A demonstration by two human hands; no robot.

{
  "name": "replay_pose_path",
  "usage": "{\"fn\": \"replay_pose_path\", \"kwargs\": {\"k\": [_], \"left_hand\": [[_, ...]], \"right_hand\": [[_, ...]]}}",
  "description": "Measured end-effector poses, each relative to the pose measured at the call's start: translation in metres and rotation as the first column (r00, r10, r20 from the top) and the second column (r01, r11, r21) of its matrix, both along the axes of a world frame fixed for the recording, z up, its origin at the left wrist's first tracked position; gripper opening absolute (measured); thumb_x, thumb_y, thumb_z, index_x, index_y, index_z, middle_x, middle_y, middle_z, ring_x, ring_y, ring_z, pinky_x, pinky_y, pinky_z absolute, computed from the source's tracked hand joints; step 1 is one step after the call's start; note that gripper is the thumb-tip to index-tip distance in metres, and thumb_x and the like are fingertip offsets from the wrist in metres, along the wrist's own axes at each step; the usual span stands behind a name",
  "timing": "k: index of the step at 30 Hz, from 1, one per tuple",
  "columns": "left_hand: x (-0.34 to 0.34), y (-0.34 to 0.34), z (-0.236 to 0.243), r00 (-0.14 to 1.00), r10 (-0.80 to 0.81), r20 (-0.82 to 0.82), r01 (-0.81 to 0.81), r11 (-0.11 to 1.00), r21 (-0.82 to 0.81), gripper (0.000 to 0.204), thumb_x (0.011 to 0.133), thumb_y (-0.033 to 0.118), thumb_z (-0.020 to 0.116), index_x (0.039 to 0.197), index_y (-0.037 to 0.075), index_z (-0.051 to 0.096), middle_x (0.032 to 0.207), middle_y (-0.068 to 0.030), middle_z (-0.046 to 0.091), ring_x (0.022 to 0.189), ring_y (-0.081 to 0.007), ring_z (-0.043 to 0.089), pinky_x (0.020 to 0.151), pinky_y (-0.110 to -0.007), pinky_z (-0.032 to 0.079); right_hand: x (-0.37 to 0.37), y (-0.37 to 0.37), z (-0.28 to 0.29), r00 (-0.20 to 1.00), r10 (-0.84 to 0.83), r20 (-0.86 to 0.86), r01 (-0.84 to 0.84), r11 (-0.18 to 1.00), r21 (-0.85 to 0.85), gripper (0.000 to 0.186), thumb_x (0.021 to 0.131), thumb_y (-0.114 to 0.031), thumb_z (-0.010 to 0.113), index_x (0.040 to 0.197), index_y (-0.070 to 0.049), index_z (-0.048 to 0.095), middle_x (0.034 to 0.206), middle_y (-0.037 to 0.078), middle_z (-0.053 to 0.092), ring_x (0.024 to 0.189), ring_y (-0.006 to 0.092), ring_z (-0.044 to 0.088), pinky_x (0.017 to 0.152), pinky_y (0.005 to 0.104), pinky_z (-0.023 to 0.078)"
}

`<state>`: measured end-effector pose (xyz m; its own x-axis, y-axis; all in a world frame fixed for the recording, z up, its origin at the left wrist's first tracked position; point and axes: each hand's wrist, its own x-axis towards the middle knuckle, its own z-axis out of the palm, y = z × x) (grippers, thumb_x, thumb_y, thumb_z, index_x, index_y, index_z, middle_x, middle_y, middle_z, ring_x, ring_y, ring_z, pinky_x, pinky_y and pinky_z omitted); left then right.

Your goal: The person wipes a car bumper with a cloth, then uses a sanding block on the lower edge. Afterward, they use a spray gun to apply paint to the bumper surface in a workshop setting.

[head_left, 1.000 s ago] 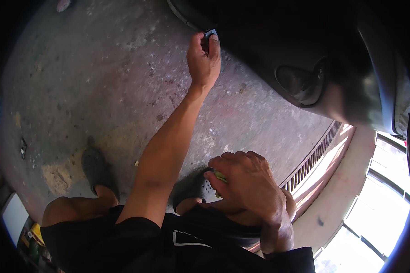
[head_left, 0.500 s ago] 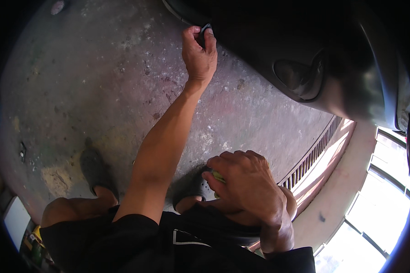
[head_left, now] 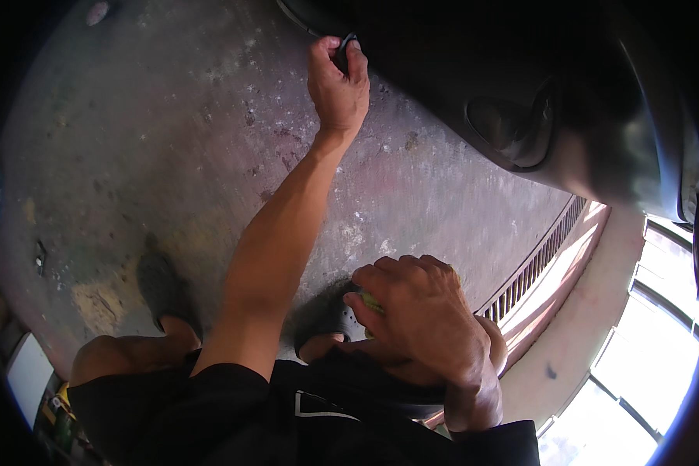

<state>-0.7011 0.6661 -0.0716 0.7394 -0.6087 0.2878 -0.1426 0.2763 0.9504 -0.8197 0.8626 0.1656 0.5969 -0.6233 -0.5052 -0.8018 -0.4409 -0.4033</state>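
My left hand reaches up to the lower edge of a dark vehicle body panel, pinching a small dark piece between thumb and fingers at that edge. My right hand rests low in front of me near my knee, curled around a yellow-green item that is mostly hidden by the fingers. An oval recess is in the panel to the right of my left hand.
My dark perforated clogs stand on a stained concrete floor. A slatted drain grate runs along the right beside a low pale wall and a bright framed opening. A white board and clutter sit at lower left.
My left hand has moved slightly up and left along the panel's edge with the small piece in its pinch. My right hand has barely moved.
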Motion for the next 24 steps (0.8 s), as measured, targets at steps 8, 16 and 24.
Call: {"fn": "replay_pose_path", "kwargs": {"k": [8, 16, 24], "left_hand": [[0.0, 0.001, -0.005, 0.999, 0.003, 0.04, -0.002, 1.0, -0.02, 0.024, 0.1, 0.011, 0.075, 0.115, 0.002, 0.059, 0.099, -0.0125, 0.065, 0.089, -0.0282, 0.066, 0.079, -0.042, 0.055], [-0.009, 0.013, -0.015, 0.994, 0.01, 0.108, -0.013, 1.0, 0.024, 0.023, 0.099, 0.009, 0.075, 0.114, 0.003, 0.059, 0.099, -0.0123, 0.066, 0.087, -0.0267, 0.067, 0.076, -0.041, 0.056], [-0.003, 0.011, -0.01, 0.99, 0.041, 0.132, -0.042, 0.999, 0.008, 0.02, 0.1, 0.009, 0.073, 0.114, 0.002, 0.06, 0.098, -0.0134, 0.067, 0.086, -0.0281, 0.068, 0.076, -0.041, 0.056]], "right_hand": [[0.004, -0.005, 0.006, 1.0, 0.021, -0.022, -0.021, 1.0, -0.001, 0.024, 0.101, -0.025, 0.067, 0.096, -0.003, 0.074, 0.094, 0.014, 0.075, 0.093, 0.0349, 0.074, 0.088, 0.0469, 0.057], [0.001, -0.003, 0.008, 0.999, 0.003, -0.047, -0.002, 1.0, 0.015, 0.024, 0.102, -0.025, 0.066, 0.098, -0.002, 0.073, 0.096, 0.016, 0.075, 0.094, 0.0375, 0.074, 0.089, 0.0484, 0.056], [-0.003, 0.0, 0.005, 0.994, -0.059, -0.09, 0.062, 0.997, 0.035, 0.026, 0.102, -0.028, 0.067, 0.099, -0.002, 0.073, 0.096, 0.017, 0.073, 0.096, 0.0395, 0.073, 0.092, 0.049, 0.056]]}}
